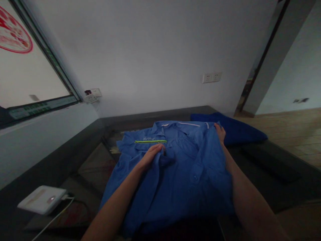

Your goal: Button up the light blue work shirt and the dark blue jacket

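Observation:
A blue work shirt lies spread in front of me on a dark table, its collar at the far side. A yellow-green stripe and small lettering run across its chest on the left. My left hand pinches the front edge of the shirt near its middle and lifts a fold of it. At the far right, by the shoulder, my right hand is closed on the shirt's cloth. Part of each hand's fingers is hidden by the fabric.
Folded darker blue cloth lies behind the shirt on the right. A dark flat object rests nearer on that side. At left, a white device with a cable stands on the table. Wall sockets are above.

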`<control>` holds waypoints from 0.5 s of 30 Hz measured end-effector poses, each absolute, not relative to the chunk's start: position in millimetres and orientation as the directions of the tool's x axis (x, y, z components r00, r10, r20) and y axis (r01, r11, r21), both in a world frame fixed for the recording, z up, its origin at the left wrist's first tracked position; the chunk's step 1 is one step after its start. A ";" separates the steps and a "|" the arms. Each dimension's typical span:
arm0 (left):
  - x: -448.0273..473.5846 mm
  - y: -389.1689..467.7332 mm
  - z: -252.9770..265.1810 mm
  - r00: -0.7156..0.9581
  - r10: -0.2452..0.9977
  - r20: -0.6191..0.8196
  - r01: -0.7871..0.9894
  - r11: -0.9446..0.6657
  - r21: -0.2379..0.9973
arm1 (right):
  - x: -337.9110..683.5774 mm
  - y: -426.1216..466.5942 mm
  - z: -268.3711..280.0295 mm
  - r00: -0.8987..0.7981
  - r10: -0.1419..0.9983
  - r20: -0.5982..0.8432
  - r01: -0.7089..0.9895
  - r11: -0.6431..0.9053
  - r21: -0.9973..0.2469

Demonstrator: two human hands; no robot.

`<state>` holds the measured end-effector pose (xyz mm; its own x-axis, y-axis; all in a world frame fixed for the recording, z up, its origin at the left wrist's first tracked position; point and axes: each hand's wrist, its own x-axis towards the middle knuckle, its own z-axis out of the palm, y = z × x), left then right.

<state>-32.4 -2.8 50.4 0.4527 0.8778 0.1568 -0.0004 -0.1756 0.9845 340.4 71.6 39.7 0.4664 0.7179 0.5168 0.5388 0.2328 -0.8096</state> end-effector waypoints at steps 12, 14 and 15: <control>-86.8 45.9 50.2 0.199 0.943 0.268 0.897 -0.285 0.338 | 299.0 83.5 25.9 0.500 0.758 0.418 0.531 0.112 -0.840; -89.4 54.1 44.3 0.199 0.966 0.167 0.964 -0.223 0.144 | 295.9 81.9 32.0 0.433 0.787 0.440 0.610 0.104 -0.786; -90.0 57.7 41.4 0.184 0.977 0.109 0.977 -0.194 0.084 | 297.2 79.1 35.3 0.402 0.793 0.457 0.647 0.107 -0.755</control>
